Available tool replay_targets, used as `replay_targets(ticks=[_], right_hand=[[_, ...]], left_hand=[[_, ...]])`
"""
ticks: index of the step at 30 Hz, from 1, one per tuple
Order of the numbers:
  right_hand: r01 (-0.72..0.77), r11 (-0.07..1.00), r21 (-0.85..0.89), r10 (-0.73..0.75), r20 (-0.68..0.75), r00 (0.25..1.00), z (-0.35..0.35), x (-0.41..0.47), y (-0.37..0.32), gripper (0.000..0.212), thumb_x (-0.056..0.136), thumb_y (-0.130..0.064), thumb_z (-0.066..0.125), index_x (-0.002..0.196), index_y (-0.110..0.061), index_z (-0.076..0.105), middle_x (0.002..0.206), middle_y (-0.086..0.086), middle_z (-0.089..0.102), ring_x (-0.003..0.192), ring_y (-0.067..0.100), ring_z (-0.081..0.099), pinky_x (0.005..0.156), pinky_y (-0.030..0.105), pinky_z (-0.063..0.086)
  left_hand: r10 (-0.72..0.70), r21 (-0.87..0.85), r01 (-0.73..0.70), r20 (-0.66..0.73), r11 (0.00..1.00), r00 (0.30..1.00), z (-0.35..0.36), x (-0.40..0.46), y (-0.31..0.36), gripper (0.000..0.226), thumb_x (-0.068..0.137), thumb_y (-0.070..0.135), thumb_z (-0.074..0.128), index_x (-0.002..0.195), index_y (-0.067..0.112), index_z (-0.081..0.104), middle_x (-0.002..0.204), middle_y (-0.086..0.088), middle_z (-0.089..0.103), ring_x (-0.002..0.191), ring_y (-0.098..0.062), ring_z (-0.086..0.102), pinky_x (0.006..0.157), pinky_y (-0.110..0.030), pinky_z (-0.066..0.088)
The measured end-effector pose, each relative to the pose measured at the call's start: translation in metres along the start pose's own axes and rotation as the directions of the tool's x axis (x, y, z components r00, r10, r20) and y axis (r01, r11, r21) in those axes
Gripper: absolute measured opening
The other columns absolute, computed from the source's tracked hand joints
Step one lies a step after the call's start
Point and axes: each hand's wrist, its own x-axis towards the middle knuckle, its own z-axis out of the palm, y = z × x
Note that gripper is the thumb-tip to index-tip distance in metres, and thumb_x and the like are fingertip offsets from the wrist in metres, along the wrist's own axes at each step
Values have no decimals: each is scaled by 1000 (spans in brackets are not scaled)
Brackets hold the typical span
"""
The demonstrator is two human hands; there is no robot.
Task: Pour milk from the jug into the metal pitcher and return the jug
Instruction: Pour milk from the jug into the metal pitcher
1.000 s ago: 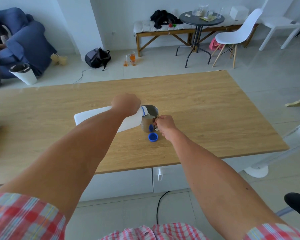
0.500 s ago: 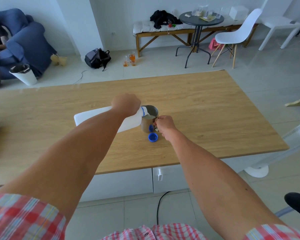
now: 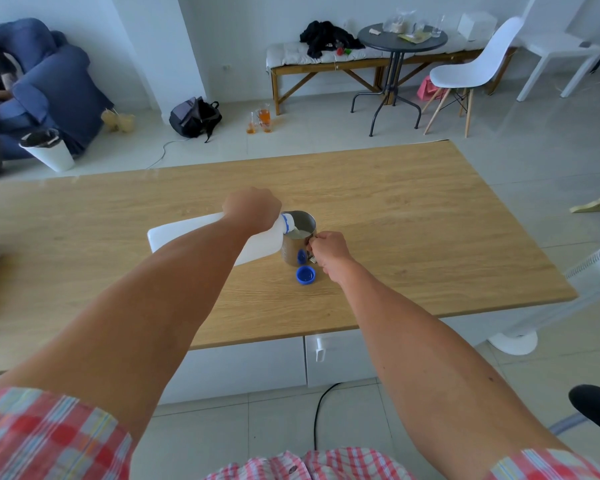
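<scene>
While your left hand (image 3: 252,208) grips the white milk jug (image 3: 194,237) near its neck, the jug lies tipped almost flat above the wooden table (image 3: 413,216), its blue-ringed mouth over the rim of the metal pitcher (image 3: 298,242). A thin white stream runs from the mouth into the pitcher, and milk shows inside it. Your right hand (image 3: 328,249) is closed on the pitcher's handle side, holding it upright on the table. No label or brand can be read on the jug (its visible face is plain white), and the pitcher bears no lettering that can be made out.

Just in front of the pitcher, near your right wrist, the blue cap (image 3: 305,275) lies open side up on the table; its blue reflection shows on the pitcher's wall. Your left forearm covers much of the jug's body.

Beyond the table stand a round dark side table (image 3: 402,41) with glasses and packets, a white chair (image 3: 471,69), a wooden bench (image 3: 326,64) with dark clothing, a black backpack (image 3: 194,116), drinks on the floor (image 3: 260,119), a white bin (image 3: 47,150) and a blue armchair (image 3: 45,77).
</scene>
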Motion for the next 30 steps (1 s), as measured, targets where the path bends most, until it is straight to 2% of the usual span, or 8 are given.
replay_targets(ticks=[16,24,30], right_hand=[[9,1000,3,-9,-12,1000,2,1,1,20,95,-7,48,83,-10,65,67,5,52,54,16,39,49,29,31],[19,1000,8,-19,-4,1000,1,2,1,20,95,-6,46,86,-12,63,74,9,52,55,16,38,49,28,30],[15,1000,11,-15,-5,1000,2,3,2,20,95,-6,46,86,-12,64,77,10,54,60,17,40,51,30,32]], left_hand=[[-7,8,7,13,1000,1000,-3,-2,1,24,97,9,49,111,12,69,94,-5,59,83,-29,57,66,-40,45],[3,21,-3,21,1000,1000,-4,-2,1,26,95,6,48,111,13,68,87,-4,51,84,-31,56,70,-41,50],[0,12,0,15,1000,1000,-3,-1,0,27,96,8,48,112,15,69,87,-4,54,84,-30,58,69,-41,50]])
